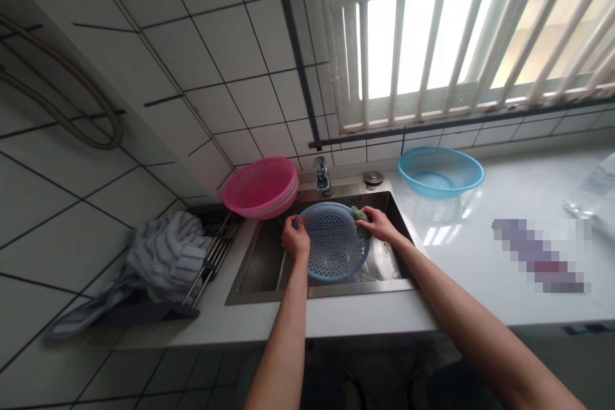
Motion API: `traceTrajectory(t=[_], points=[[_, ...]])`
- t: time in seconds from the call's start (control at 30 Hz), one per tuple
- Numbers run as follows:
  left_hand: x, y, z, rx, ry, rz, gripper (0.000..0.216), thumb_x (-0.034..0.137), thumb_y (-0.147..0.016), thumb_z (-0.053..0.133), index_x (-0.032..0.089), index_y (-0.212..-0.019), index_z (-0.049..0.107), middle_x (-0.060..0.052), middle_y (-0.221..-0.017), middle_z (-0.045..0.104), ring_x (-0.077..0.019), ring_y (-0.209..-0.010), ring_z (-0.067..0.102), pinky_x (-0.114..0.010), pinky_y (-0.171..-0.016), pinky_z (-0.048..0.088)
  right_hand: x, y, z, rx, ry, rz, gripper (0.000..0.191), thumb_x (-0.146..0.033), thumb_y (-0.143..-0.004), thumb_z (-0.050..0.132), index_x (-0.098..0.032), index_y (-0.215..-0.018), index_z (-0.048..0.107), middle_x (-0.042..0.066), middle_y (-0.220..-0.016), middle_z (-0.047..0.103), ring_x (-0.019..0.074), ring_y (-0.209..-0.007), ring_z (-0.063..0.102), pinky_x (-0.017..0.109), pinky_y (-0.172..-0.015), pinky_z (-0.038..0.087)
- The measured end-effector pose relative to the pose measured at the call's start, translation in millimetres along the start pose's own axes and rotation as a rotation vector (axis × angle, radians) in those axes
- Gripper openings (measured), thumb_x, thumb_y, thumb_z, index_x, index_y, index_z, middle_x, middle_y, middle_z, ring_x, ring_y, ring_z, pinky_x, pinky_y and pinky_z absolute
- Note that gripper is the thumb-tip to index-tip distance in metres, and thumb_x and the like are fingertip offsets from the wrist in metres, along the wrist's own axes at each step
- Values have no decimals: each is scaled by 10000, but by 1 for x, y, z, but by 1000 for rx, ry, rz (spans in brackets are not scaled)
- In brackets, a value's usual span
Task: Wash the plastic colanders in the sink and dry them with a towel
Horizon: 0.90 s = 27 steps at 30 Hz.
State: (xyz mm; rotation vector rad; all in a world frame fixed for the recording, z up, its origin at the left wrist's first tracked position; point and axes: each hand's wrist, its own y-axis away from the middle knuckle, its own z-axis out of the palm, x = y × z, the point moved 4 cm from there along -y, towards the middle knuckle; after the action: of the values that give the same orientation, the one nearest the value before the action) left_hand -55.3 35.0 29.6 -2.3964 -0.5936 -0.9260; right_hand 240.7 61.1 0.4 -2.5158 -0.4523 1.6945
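A blue-grey plastic colander (pixel 334 240) with a pattern of holes is held over the metal sink (pixel 259 262). My left hand (pixel 295 238) grips its left rim, thumb on the inside. At the upper right rim, my right hand (pixel 377 224) is closed on a crumpled green cloth (pixel 360 221) and presses it against the colander. The colander hides much of the sink's bottom. Behind it stands the chrome faucet (pixel 322 176).
A pink basket (pixel 263 189) sits at the sink's back left corner. A clear blue basin (pixel 439 173) stands on the white counter (pixel 461 269) to the right. Striped cloth (pixel 168 253) lies by a metal rack (pixel 211 259) at left. A plastic bottle (pixel 596 186) is far right.
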Motion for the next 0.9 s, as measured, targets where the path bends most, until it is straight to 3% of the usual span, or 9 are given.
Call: traceTrajectory(t=[0.1, 0.3, 0.4, 0.5, 0.6, 0.67, 0.8, 0.9], points=[[1, -1, 5, -78, -16, 105, 176, 290, -1005, 638, 231, -1162, 694, -127, -1144, 797, -311, -1090, 747, -388, -937, 525, -2, 3, -3, 37, 24, -16, 230, -436, -861, 724, -222, -934, 686, 31, -911, 745, 204, -803, 649, 290, -713, 459], [46, 30, 12, -167, -15, 653, 304, 193, -938, 710, 252, -1235, 687, -81, -1312, 754, -278, -1308, 654, -435, -1188, 433, -7, 3, 2, 27, 14, -86, 210, -406, -863, 734, -217, -953, 711, 4, -855, 730, 180, -763, 628, 269, -686, 432], [62, 47, 19, -252, -47, 812, 327, 213, -963, 715, 277, -1282, 685, -53, -1365, 741, -280, -1395, 599, -474, -1252, 356, -7, 1, 6, 28, 25, -127, 214, -392, -855, 752, -204, -950, 711, 1, -849, 727, 169, -753, 609, 266, -690, 419], [62, 46, 22, -234, -33, 784, 359, 227, -981, 717, 282, -1333, 672, -48, -1265, 771, -260, -1242, 673, -437, -1174, 419, -8, 1, 11, -19, 17, -137, 216, -391, -857, 765, -204, -950, 713, -4, -852, 729, 163, -746, 604, 261, -681, 414], [55, 39, 23, -188, -50, 709, 180, 248, -998, 705, 280, -1174, 734, -41, -1134, 786, -255, -1094, 693, -404, -1049, 473, -15, 1, 15, -81, 15, -155, 231, -408, -858, 778, -205, -946, 712, -8, -842, 726, 161, -740, 604, 259, -668, 408], [50, 36, 22, -156, -72, 669, 92, 254, -1009, 692, 273, -1079, 748, -46, -1126, 784, -256, -1077, 687, -393, -1009, 476, -21, 0, 16, -92, 10, -164, 243, -421, -866, 777, -206, -960, 712, -6, -856, 729, 162, -750, 612, 263, -678, 417], [41, 31, 14, -67, -78, 557, 95, 262, -1024, 667, 254, -1072, 749, -60, -1117, 780, -259, -1059, 691, -373, -955, 479, -23, -3, 15, -87, 33, -138, 255, -433, -876, 762, -207, -983, 714, 7, -889, 739, 175, -781, 630, 277, -708, 437], [29, 20, 4, 38, -19, 391, 121, 284, -1036, 647, 231, -1084, 744, -79, -1118, 777, -259, -1061, 710, -351, -920, 491, -16, -3, 14, -97, 63, -112, 270, -455, -873, 751, -204, -959, 703, 12, -868, 723, 178, -759, 613, 282, -685, 423]])
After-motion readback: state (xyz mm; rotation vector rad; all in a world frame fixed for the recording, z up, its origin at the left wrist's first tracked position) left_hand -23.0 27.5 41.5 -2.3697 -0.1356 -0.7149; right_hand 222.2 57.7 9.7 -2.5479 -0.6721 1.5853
